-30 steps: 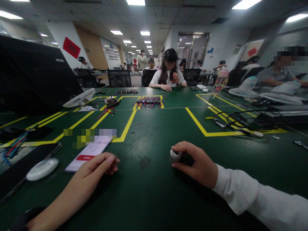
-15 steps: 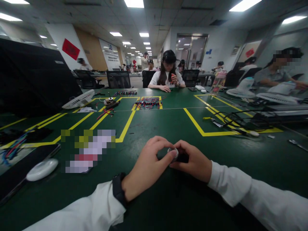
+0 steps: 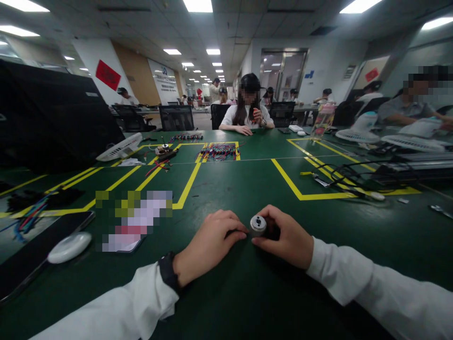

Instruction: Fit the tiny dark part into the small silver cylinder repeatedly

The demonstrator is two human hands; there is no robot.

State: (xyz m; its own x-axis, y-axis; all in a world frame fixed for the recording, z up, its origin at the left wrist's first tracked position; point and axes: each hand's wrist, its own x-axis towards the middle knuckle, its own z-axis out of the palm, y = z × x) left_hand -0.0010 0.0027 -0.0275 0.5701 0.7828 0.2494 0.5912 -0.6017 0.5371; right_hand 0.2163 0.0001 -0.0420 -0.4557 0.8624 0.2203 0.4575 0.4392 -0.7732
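White sleeves (image 3: pixel 371 293), black left wristband (image 3: pixel 166 274)

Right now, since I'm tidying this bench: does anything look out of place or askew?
Only small things: a black cable tangle sprawls across the yellow tape lines on the right, and a white fan lies tilted at far left. The small cylinder in the right hand looks undamaged.

long dark green table (image 3: pixel 230 179) crossed by yellow tape lines (image 3: pixel 184 189); bright white ceiling light panels (image 3: pixel 198 4); black mesh office chairs (image 3: pixel 176 117).
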